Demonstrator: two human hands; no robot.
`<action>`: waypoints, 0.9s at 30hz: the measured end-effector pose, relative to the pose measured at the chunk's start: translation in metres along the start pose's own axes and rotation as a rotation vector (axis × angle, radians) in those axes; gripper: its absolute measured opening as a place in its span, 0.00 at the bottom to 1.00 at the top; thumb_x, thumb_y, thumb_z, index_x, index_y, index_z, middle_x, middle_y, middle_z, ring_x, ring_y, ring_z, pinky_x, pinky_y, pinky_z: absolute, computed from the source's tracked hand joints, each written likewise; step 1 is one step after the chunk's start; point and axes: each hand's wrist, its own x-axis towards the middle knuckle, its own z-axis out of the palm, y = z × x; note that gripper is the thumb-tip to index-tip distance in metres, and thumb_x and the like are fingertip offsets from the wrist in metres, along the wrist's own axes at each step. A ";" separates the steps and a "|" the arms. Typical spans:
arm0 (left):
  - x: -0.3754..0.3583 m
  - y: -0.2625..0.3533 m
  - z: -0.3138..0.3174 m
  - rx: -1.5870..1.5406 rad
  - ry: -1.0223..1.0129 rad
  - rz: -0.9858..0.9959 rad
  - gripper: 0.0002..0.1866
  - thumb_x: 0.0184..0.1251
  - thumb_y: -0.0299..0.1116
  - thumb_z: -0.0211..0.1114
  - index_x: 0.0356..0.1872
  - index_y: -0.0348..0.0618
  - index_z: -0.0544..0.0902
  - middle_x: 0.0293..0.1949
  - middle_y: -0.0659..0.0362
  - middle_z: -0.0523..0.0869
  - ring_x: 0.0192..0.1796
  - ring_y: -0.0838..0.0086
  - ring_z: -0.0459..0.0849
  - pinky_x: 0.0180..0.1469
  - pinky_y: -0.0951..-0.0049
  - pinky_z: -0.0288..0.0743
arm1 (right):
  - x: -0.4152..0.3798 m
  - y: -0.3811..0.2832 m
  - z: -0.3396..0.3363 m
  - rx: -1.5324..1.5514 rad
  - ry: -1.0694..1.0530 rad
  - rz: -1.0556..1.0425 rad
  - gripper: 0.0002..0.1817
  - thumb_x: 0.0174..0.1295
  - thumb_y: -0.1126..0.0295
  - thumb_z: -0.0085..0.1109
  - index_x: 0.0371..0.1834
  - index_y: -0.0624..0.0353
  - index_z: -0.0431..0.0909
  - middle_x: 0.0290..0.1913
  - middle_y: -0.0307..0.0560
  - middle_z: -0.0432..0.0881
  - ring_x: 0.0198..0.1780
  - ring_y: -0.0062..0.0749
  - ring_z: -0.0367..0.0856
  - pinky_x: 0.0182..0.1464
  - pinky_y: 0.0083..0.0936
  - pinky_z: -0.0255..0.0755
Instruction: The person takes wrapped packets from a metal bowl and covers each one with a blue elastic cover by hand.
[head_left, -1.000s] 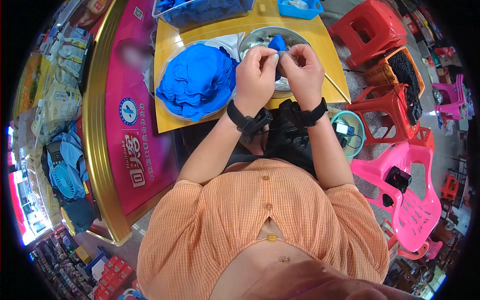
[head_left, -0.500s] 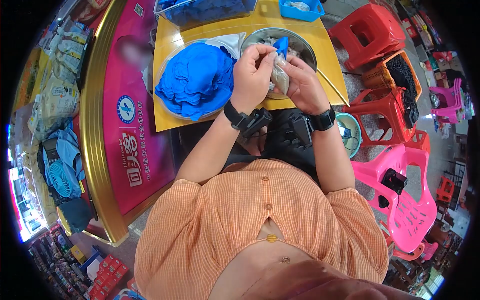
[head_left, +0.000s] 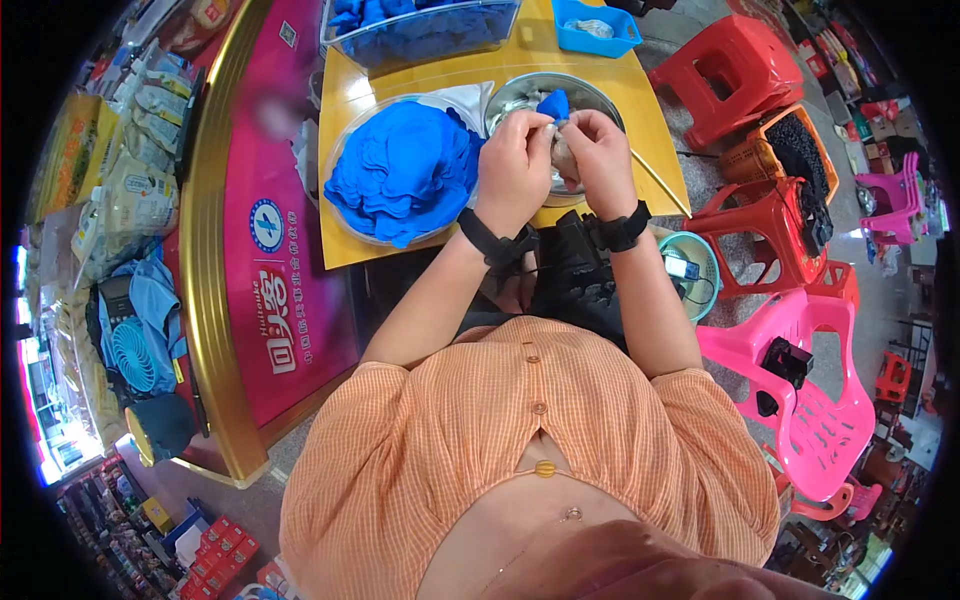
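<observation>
Over the steel bowl [head_left: 612, 106], my left hand [head_left: 514, 170] and my right hand [head_left: 602, 165] meet with fingertips pinched together. Between them is a small pale pouch [head_left: 563, 163], its lower part hanging behind my right fingers. A bright blue fabric piece [head_left: 554, 104] sticks up above the fingertips at the pouch's top. My fingers cover the spot where blue and pale parts meet. To the left of my left hand, a heap of thin blue fabric pieces [head_left: 402, 165] fills a round clear tray.
A clear plastic tub [head_left: 430, 45] with more blue pieces stands at the table's far side, beside a small blue basket [head_left: 598, 40]. Red stools [head_left: 735, 80], a pink chair [head_left: 815, 440] and a teal basket [head_left: 703, 290] are on the right. A magenta counter [head_left: 270, 200] borders the left.
My right hand has turned more palm-down and closed in on the pouch, which is now less visible. The view has shifted slightly, moving the table a little right.
</observation>
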 end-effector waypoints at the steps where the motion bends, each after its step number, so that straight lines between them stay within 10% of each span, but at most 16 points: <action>1: 0.001 -0.001 -0.001 0.001 -0.002 0.004 0.03 0.65 0.23 0.61 0.38 0.38 0.79 0.34 0.50 0.83 0.37 0.56 0.84 0.38 0.64 0.77 | -0.003 -0.005 -0.001 0.260 -0.138 0.183 0.11 0.61 0.66 0.64 0.38 0.63 0.79 0.30 0.40 0.82 0.33 0.23 0.81 0.35 0.17 0.75; 8: 0.013 -0.010 -0.016 -0.680 -0.141 -0.571 0.05 0.70 0.28 0.61 0.42 0.37 0.80 0.31 0.65 0.83 0.26 0.87 0.75 0.28 0.84 0.68 | -0.010 -0.006 -0.001 0.260 -0.225 -0.013 0.16 0.61 0.72 0.65 0.49 0.66 0.77 0.29 0.39 0.80 0.27 0.18 0.77 0.28 0.16 0.72; 17: 0.007 -0.002 0.001 -0.166 -0.106 -0.231 0.05 0.66 0.28 0.64 0.39 0.37 0.81 0.29 0.57 0.85 0.31 0.79 0.81 0.34 0.76 0.75 | -0.006 -0.014 0.002 0.225 0.007 0.131 0.09 0.61 0.70 0.62 0.41 0.61 0.76 0.24 0.35 0.77 0.15 0.16 0.69 0.14 0.15 0.60; 27: 0.022 0.001 -0.010 -0.105 -0.114 -0.169 0.05 0.65 0.27 0.64 0.39 0.38 0.81 0.31 0.54 0.85 0.32 0.69 0.85 0.36 0.72 0.76 | -0.001 -0.019 -0.020 0.711 -0.341 0.361 0.06 0.64 0.76 0.56 0.42 0.58 0.73 0.31 0.38 0.75 0.27 0.17 0.69 0.23 0.16 0.61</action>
